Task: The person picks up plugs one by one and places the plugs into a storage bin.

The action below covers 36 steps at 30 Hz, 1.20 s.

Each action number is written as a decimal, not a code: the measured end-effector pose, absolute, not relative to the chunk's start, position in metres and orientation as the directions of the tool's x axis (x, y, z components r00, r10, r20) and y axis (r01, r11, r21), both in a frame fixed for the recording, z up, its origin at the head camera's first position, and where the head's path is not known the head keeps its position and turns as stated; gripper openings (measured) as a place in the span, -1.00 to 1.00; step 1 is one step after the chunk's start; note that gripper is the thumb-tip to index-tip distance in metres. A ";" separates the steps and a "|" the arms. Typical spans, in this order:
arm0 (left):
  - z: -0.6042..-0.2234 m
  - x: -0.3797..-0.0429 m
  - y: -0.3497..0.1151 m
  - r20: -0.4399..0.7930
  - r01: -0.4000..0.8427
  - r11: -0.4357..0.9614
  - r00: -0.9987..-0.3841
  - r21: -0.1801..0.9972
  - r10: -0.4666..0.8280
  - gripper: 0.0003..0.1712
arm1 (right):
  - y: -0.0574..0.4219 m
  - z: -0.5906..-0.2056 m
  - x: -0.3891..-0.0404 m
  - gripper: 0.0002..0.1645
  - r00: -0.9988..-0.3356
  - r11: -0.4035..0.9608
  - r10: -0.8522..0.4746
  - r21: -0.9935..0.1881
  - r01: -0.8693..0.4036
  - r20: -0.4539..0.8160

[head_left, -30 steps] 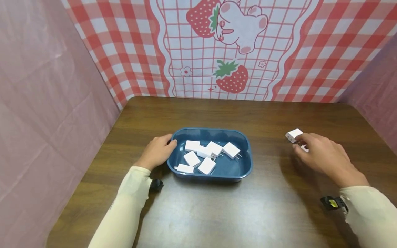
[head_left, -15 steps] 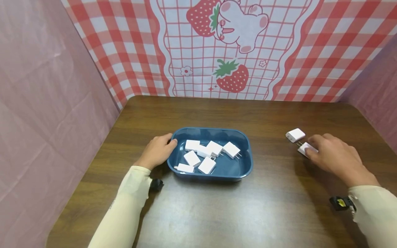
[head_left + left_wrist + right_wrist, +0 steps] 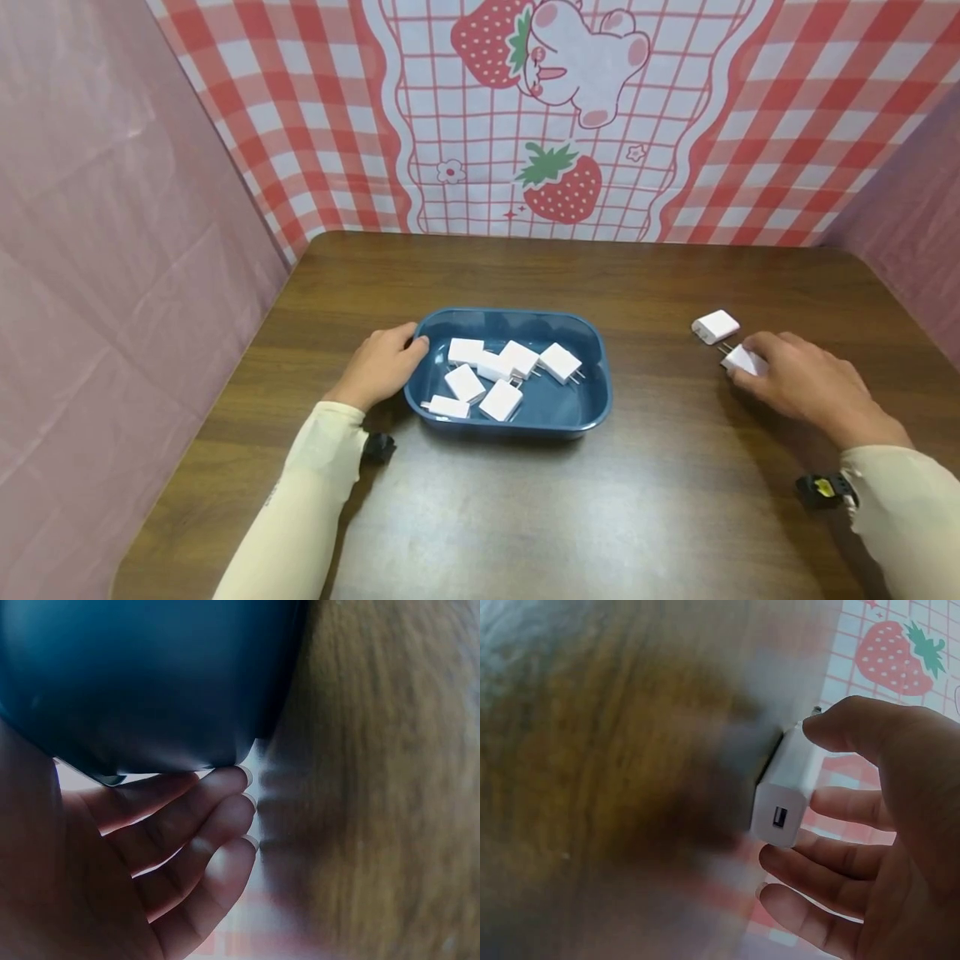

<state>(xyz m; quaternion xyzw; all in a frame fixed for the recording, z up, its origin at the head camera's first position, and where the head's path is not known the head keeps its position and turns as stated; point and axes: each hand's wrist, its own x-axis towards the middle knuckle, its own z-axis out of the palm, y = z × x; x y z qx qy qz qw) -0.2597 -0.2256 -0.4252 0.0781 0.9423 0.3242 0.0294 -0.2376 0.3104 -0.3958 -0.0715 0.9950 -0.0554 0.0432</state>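
In the head view my left hand [image 3: 381, 364] holds the left end of a blue plastic basin [image 3: 512, 429], thumb over the rim. Its other fingers [image 3: 217, 817] lie along the basin's outer wall [image 3: 150, 690] in the left wrist view. At the right of the table my right hand [image 3: 813, 387] grips a white USB charger [image 3: 742, 361], its two prongs pointing away to the upper left. The right wrist view shows the USB port of this charger [image 3: 780, 817], with thumb and fingers on either side. Just beyond it lies another white charger [image 3: 715, 327], untouched.
Several white chargers [image 3: 501, 400] lie loose in the basin, mostly toward its left and middle. The brown wooden table [image 3: 517, 517] ends at a checked strawberry cloth [image 3: 562, 187] behind and a pink curtain [image 3: 135, 250] on the left.
My right hand has drawn back to the right from the farther charger and now grips the nearer one. The left hand and the basin have stayed in place.
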 end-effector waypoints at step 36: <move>-0.421 -0.257 -0.225 -0.022 0.120 0.762 -0.985 0.636 0.174 -0.61 | 0.316 -0.400 -0.233 -0.28 -0.989 0.984 -0.130 -0.136 -0.119 -0.075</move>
